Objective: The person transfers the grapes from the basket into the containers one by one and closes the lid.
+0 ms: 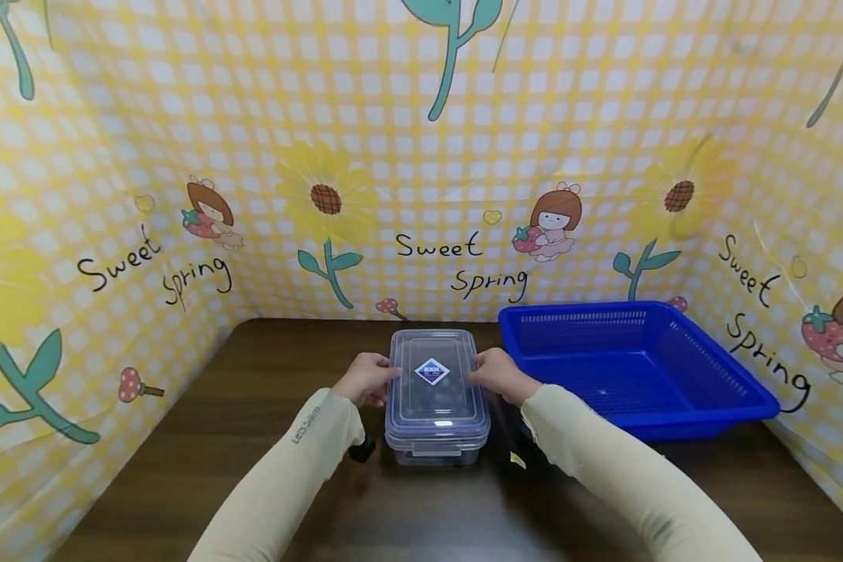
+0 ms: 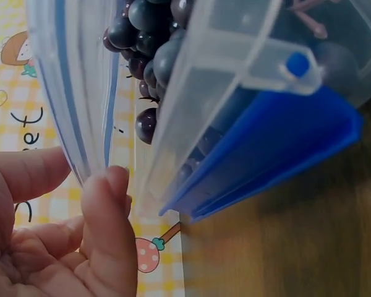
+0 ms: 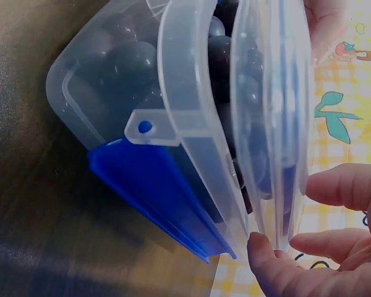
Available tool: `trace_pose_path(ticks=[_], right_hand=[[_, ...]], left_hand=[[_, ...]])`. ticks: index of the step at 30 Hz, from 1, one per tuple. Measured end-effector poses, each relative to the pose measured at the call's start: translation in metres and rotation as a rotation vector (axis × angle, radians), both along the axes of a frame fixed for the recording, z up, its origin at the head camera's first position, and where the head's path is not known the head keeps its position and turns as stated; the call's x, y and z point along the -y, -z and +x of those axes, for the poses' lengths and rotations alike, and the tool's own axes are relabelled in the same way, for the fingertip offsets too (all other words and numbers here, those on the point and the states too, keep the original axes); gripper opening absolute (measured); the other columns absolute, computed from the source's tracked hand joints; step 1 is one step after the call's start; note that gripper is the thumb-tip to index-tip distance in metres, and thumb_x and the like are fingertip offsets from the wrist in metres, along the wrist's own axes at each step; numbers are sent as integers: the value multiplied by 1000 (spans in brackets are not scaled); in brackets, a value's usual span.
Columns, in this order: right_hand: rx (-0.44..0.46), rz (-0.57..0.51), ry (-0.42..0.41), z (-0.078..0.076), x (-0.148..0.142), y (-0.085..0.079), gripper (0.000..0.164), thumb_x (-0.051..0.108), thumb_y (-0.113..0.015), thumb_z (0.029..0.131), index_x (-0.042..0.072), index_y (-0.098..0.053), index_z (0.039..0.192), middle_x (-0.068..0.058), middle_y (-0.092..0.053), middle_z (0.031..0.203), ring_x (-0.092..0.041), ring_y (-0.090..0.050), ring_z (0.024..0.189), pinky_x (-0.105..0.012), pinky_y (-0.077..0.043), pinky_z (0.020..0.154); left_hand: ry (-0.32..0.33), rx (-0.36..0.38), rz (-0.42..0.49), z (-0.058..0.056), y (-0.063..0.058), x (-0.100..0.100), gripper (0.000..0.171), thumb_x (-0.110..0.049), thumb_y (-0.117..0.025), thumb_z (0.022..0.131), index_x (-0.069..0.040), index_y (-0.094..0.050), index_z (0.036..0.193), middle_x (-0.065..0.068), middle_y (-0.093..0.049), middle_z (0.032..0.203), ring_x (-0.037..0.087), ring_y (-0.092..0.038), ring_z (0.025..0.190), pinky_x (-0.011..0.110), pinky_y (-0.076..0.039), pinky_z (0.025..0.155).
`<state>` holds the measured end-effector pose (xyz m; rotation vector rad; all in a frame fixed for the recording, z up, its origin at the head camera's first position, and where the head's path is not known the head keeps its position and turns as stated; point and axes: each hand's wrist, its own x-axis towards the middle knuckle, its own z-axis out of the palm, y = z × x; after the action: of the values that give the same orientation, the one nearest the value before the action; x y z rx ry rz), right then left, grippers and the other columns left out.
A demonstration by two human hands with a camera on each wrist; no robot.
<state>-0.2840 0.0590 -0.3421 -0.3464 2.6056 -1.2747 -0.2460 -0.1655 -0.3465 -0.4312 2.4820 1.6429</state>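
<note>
A clear plastic lid (image 1: 439,390) with a diamond-shaped sticker lies over a clear food container (image 1: 435,459) in front of me. Both wrist views show a gap between the lid and the container's rim. Dark grapes (image 2: 167,62) fill the container, some rising above its rim. My left hand (image 1: 365,378) pinches the lid's left edge between thumb and fingers. On the opposite edge, my right hand (image 1: 502,375) pinches the lid likewise. A blue side clasp (image 3: 154,185) hangs unfastened in the right wrist view, and another blue clasp (image 2: 272,154) in the left wrist view.
To the right stands a blue plastic basket (image 1: 576,375) with slotted walls, close to my right forearm. A dark wooden table (image 1: 253,437) bears everything. Yellow checked cloth (image 1: 407,156) hangs behind and at both sides.
</note>
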Motion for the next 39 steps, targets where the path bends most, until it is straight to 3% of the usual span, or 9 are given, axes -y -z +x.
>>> trace_pose_path(ticks=[8, 11, 15, 18, 25, 30, 32, 35, 39], right_hand=[[-22, 65, -16, 1, 1, -1, 37, -4, -65, 79, -13, -63, 114, -4, -50, 68, -13, -43, 57, -22, -40, 54], [-5, 93, -17, -1, 1, -2, 4, -4, -65, 79, -6, -62, 80, 1, -33, 55, -11, -33, 48, -22, -32, 46], [39, 118, -29, -4, 2, -3, 42, -1, -66, 82, 10, -34, 59, 3, -29, 51, -10, -30, 43, -22, -28, 42], [45, 124, -35, -5, 2, -2, 43, 0, -67, 83, 12, -34, 57, 2, -31, 51, -11, -33, 44, -22, -29, 42], [49, 112, -33, -6, 2, -4, 42, 0, -66, 84, 11, -34, 59, 3, -29, 52, -11, -31, 44, -22, -28, 43], [57, 107, -31, -4, 5, -4, 4, -1, -67, 82, -1, -63, 83, 3, -28, 54, -10, -28, 45, -22, -28, 45], [58, 108, -36, -4, 6, -4, 22, 0, -67, 83, -5, -67, 104, 3, -28, 54, -10, -28, 45, -22, -29, 45], [52, 110, -47, -3, 4, -4, 30, 1, -67, 83, -6, -64, 112, 3, -29, 52, -9, -29, 43, -22, -29, 44], [55, 131, -49, -1, 0, -3, 38, 4, -67, 84, -11, -60, 118, -17, -68, 88, -15, -58, 65, -28, -53, 65]], left_hand=[[2, 19, -43, 0, 4, 1, 32, -15, -62, 94, 4, -57, 119, 9, -59, 86, 16, -52, 49, 24, -46, 44], [9, 33, -48, -3, 4, 1, 32, -16, -61, 95, 4, -57, 120, 10, -60, 89, 16, -52, 51, 24, -47, 45], [4, 64, -54, -6, 5, 2, 32, -17, -61, 95, 3, -57, 119, 10, -60, 92, 17, -53, 53, 25, -48, 47], [4, 72, -57, -6, 5, 3, 32, -18, -61, 95, 3, -57, 119, 11, -60, 94, 18, -54, 55, 26, -48, 48], [13, 66, -59, -7, 5, 3, 31, -17, -61, 95, 3, -57, 118, 12, -61, 94, 19, -55, 56, 26, -48, 48], [5, 68, -64, -4, 3, 5, 30, -17, -60, 95, 3, -58, 118, 11, -60, 93, 19, -56, 56, 26, -48, 49], [-3, 71, -70, -3, 3, 6, 30, -18, -61, 95, 2, -58, 117, 11, -61, 93, 19, -56, 57, 26, -48, 49], [-6, 73, -78, -3, 2, 5, 30, -19, -61, 95, 2, -59, 117, 12, -61, 93, 20, -58, 59, 26, -49, 50], [3, 65, -79, -1, 3, 1, 28, -18, -62, 95, 2, -60, 114, 10, -61, 90, 19, -57, 58, 26, -49, 49]])
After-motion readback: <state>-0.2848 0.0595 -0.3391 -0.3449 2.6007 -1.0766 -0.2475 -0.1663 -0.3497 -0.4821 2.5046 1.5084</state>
